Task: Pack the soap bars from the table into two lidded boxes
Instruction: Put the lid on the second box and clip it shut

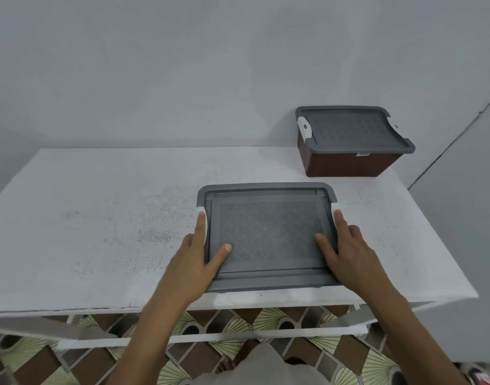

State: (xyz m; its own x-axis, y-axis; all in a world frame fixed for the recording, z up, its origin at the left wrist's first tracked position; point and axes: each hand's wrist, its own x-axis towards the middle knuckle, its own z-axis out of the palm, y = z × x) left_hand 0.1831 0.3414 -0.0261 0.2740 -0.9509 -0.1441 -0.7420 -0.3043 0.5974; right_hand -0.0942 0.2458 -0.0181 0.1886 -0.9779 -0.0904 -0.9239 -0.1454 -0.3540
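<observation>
Left hand (195, 257), right hand (346, 245) press opposite ends of near box (268, 234).

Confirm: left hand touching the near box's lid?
Touching. The head view shows the thumb of the left hand lying flat on the grey lid, with its fingers straight along the white latch at the lid's left edge.

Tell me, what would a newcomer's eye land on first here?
The left hand and right hand flank a grey-lidded box at the near edge of the white table, thumbs on the lid, forefingers along its white side latches. A second box, brown with the same grey lid on, sits at the far right corner by the wall.
</observation>
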